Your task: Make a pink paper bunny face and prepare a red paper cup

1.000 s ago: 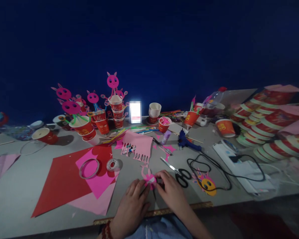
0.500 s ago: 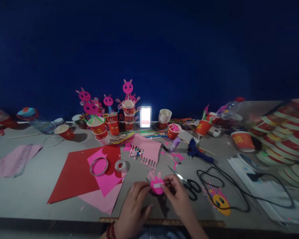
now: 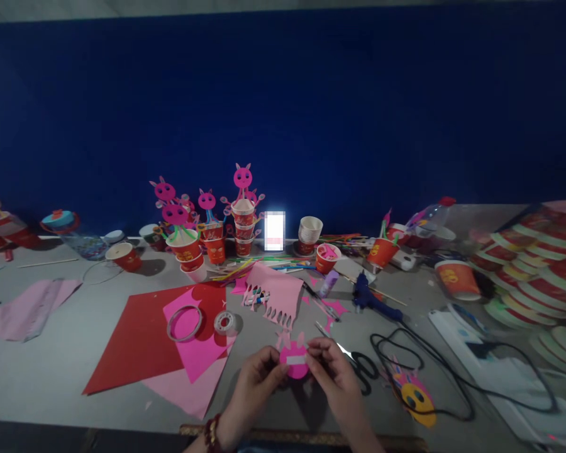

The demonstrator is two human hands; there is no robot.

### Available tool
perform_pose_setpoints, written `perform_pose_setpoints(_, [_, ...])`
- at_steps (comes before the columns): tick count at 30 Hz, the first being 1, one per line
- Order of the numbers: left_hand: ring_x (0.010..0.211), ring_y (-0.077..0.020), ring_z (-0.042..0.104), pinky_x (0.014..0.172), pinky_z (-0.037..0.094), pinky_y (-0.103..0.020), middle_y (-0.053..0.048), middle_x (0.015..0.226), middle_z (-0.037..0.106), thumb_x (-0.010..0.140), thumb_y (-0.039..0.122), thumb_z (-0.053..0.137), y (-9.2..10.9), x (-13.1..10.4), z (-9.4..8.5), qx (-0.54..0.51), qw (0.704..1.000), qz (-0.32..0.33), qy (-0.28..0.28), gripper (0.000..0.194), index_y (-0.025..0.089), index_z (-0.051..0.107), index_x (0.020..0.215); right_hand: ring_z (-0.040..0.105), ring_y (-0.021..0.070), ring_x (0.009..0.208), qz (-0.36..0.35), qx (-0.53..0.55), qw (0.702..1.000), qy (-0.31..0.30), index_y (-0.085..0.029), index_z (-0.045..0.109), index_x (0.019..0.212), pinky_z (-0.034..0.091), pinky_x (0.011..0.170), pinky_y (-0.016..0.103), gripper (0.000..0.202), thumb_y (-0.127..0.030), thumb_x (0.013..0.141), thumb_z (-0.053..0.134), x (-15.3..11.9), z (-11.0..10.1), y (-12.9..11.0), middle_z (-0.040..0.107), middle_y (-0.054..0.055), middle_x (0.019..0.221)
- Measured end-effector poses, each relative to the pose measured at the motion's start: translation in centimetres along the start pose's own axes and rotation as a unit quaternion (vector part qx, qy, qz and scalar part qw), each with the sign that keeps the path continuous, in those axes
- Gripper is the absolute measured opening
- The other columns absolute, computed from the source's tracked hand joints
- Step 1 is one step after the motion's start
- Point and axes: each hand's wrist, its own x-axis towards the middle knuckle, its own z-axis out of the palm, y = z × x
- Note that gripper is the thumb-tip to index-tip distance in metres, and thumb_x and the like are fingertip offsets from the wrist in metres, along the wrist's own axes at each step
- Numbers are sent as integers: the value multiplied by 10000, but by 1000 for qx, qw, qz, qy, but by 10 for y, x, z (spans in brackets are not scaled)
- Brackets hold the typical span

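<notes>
Between my two hands is a pink paper rabbit head [image 3: 294, 370], a round cutout with pale ears on top. A white strip [image 3: 297, 360] lies across its face. My left hand [image 3: 260, 377] pinches the cutout's left edge between thumb and fingers. On the opposite edge, my right hand [image 3: 332, 371] grips it in the same way. Black-handled scissors [image 3: 364, 365] lie on the table just beyond my right hand. A light pink sheet with cut-out slots [image 3: 278, 292] lies in front of the ears.
Red card [image 3: 122, 340] and a tape roll [image 3: 225, 323] lie to the left. A blue glue gun [image 3: 370, 299] and its looping black cord [image 3: 434, 343] are on the right, near a yellow-faced cutout [image 3: 417, 402]. Paper cups with rabbit figures [image 3: 183, 245] stand at the back.
My left thumb and fingers have closed onto the left edge of the rabbit head; my right hand keeps its grip. The view has tilted up slightly.
</notes>
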Motion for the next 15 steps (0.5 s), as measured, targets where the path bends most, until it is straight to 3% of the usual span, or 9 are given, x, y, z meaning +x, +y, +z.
perform_pose_setpoints(3, [548, -90, 454, 532, 320, -203, 16, 646, 573, 824, 589, 678, -1, 0, -4, 33, 999, -15, -22, 444, 156, 584, 788, 684, 239, 770, -15, -22, 1000, -4, -210, 611, 988, 549, 680, 319, 339, -514, 847, 667, 8, -8, 6, 703, 63, 817])
perform_pose_setpoints(7, [633, -130, 522, 583, 387, -223, -13, 731, 613, 912, 469, 592, 5, -4, -13, 165, 986, 13, -23, 314, 159, 628, 874, 686, 249, 814, -24, -104, 994, 2, -207, 588, 996, 536, 748, 352, 273, -445, 864, 619, 27, -27, 11, 723, 75, 861])
perform_pose_setpoints(11, [752, -172, 587, 682, 433, -251, -33, 801, 649, 952, 305, 519, 13, -9, -21, 313, 946, 82, -3, 182, 183, 634, 881, 692, 241, 815, -34, -164, 986, -22, -220, 592, 981, 533, 748, 344, 202, -395, 888, 558, 42, -40, 13, 736, 60, 867])
perform_pose_setpoints(15, [765, -168, 601, 692, 435, -248, -32, 841, 657, 952, 198, 480, 16, -10, -24, 392, 910, 137, -12, 147, 199, 614, 890, 707, 247, 824, -66, -230, 970, -37, -228, 596, 963, 523, 780, 361, 171, -358, 876, 527, 49, -41, 18, 748, 48, 849])
